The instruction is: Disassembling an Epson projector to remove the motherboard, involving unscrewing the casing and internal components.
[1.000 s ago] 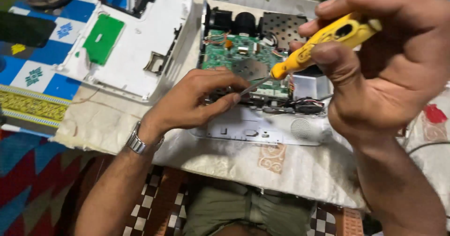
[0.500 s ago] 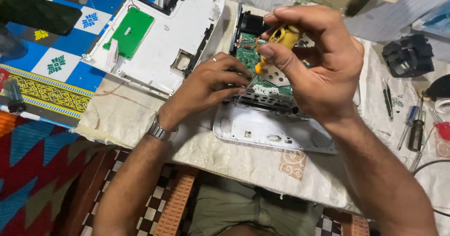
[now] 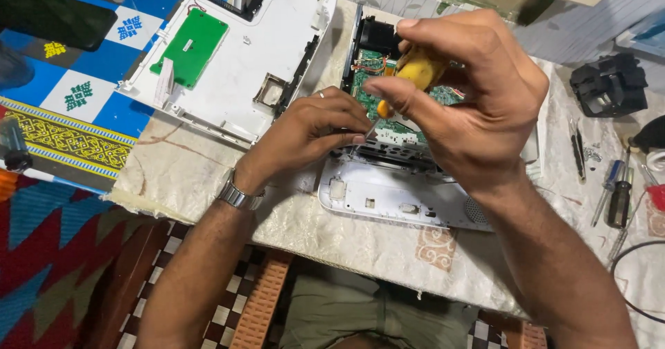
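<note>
The opened device sits on a pale cloth-covered table right in front of the person: white plastic bottom shell, a green circuit board packed with small parts inside, and a black fan-like block at the far end. Its removed white top cover lies flipped over just to the left, with its own smaller green board on it. The right hand is wrapped tight around a yellow-handled screwdriver, tip angled down onto the board's near edge. The left hand rests on the device's left side, fingers pinched narrow right at the screwdriver tip; whatever they're pinching is too small to make out. More screwdrivers lie off to the right.
</note>
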